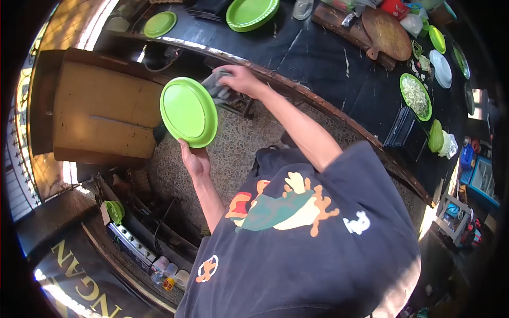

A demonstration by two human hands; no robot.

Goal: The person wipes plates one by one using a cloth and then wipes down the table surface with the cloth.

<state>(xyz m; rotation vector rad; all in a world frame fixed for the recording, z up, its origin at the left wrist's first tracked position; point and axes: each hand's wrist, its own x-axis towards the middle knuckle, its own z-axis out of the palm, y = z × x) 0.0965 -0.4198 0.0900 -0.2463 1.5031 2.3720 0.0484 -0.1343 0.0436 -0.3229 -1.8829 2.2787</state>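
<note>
My left hand (196,161) grips the lower rim of an oval green plate (186,111), thumb at the edge. The plate is held up and tilted, its flat face toward the camera. Just right of its upper rim, my right hand (239,80) is closed on a grey cloth (218,87). The cloth reaches the plate's edge, partly behind the rim; whether it touches the hidden side cannot be seen.
A dark table (318,66) runs along the top and right, with green plates (252,14), a wooden board (386,34) and a plate of shredded food (415,97). A brown cabinet (103,111) stands left. A long shelf (130,244) lies lower left.
</note>
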